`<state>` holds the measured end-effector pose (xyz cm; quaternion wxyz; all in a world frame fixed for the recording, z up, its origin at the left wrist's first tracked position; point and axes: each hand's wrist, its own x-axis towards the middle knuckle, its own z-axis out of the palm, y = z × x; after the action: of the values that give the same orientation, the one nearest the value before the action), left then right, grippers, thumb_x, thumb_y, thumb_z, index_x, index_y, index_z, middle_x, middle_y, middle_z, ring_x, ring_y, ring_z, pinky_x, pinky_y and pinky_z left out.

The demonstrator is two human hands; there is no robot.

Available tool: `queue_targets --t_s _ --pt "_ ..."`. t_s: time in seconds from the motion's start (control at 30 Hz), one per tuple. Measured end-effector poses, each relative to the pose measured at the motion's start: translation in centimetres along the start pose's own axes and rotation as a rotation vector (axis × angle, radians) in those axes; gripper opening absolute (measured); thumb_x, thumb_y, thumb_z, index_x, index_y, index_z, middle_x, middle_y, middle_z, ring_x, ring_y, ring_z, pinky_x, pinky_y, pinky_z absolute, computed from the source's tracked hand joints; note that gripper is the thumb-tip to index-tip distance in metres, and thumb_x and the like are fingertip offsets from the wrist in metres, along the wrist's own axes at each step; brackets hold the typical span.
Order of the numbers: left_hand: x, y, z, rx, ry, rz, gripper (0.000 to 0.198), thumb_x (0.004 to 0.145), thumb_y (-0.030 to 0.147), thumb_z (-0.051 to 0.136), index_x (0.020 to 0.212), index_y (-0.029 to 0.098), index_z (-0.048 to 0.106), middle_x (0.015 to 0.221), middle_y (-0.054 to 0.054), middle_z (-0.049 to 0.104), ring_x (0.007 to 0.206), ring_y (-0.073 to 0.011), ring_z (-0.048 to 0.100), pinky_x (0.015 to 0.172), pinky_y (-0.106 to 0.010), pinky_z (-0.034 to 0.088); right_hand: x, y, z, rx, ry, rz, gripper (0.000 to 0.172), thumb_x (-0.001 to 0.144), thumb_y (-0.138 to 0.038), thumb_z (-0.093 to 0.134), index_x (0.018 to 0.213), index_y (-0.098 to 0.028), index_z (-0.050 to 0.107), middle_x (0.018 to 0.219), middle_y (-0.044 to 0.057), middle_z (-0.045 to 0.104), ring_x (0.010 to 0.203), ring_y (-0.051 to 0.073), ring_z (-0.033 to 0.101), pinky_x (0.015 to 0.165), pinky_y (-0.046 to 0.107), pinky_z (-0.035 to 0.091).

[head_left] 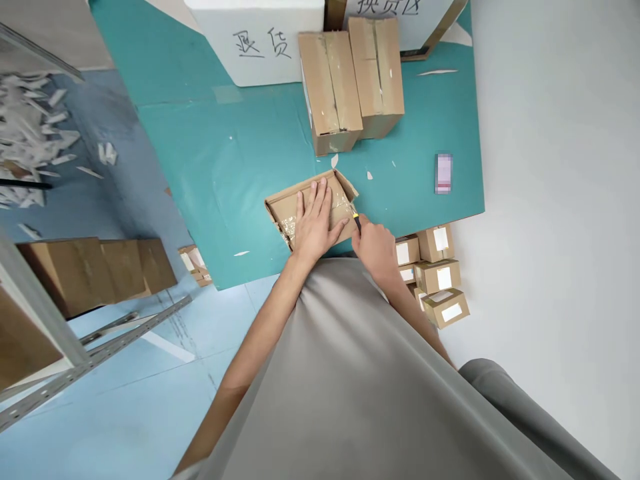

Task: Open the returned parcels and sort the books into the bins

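While I watch remotely, left hand (313, 230) rests splayed on the taped cardboard box (340, 203), right hand (375, 247) clasps the utility knife (357, 221) | box beneath left palm; likely light, stiff, slick where taped; grip its far edge | long axis slants left-right, right end farther off, raised flap (347, 185) beyond right hand

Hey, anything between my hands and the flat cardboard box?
Nothing visible blocks your left hand, which lies on the flat cardboard box. Between your right hand and the box is only the cutter it holds. Two taped cartons stand beyond.
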<state>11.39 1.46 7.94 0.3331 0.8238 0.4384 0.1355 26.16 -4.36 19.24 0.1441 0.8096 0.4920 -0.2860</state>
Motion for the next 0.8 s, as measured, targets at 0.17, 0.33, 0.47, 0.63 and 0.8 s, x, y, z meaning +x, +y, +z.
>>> queue_targets --t_s 0.17,0.33,0.47,0.63,0.8 --pt "-0.3 0.1 0.0 0.015 0.002 -0.003 0.089 0.112 0.062 0.053 0.183 0.016 0.028 0.190 -0.019 0.025 0.181 -0.0354 0.015 0.147 -0.064 0.005 0.6 3.1 1.1 0.332 -0.057 -0.054 0.039 0.116 -0.031 0.044 0.136 -0.020 0.076 0.097 0.007 0.088 0.090 0.025 0.085 0.088 0.029 0.058" --pt "-0.5 0.0 0.0 0.019 0.028 -0.043 0.090 0.111 0.066 0.054 0.184 0.018 0.029 0.190 -0.019 0.026 0.180 -0.0357 0.015 0.147 -0.064 0.003 1.4 5.4 4.2 0.607 -0.124 0.075 0.033 0.116 -0.029 0.046 0.126 -0.019 0.075 0.098 0.005 0.088 0.071 0.019 0.084 0.072 0.023 0.057" --pt "-0.4 0.1 -0.1 0.038 0.016 -0.052 0.088 0.111 0.067 0.053 0.183 0.020 0.033 0.189 -0.018 0.029 0.180 -0.0353 0.016 0.147 -0.064 0.003 1.7 7.0 4.2 0.574 -0.059 0.066 0.041 0.117 -0.028 0.039 0.138 -0.018 0.073 0.114 0.010 0.089 0.076 0.019 0.085 0.079 0.025 0.060" --pt "-0.4 0.2 -0.2 0.050 -0.002 -0.072 0.087 0.111 0.068 0.054 0.182 0.023 0.034 0.190 -0.016 0.029 0.180 -0.0356 0.016 0.147 -0.065 0.002 1.1 6.2 0.6 0.267 -0.083 -0.162 0.049 0.115 -0.030 0.048 0.161 -0.023 0.065 0.123 0.012 0.088 0.106 0.030 0.085 0.095 0.034 0.059" --pt "-0.4 0.2 -0.1 0.069 -0.003 -0.075 0.088 0.110 0.069 0.055 0.182 0.024 0.034 0.190 -0.015 0.027 0.180 -0.0357 0.014 0.147 -0.065 0.002 0.9 4.1 -0.8 0.091 -0.137 -0.180 0.050 0.115 -0.025 0.046 0.162 -0.020 0.063 0.123 0.015 0.087 0.113 0.034 0.083 0.099 0.038 0.058"
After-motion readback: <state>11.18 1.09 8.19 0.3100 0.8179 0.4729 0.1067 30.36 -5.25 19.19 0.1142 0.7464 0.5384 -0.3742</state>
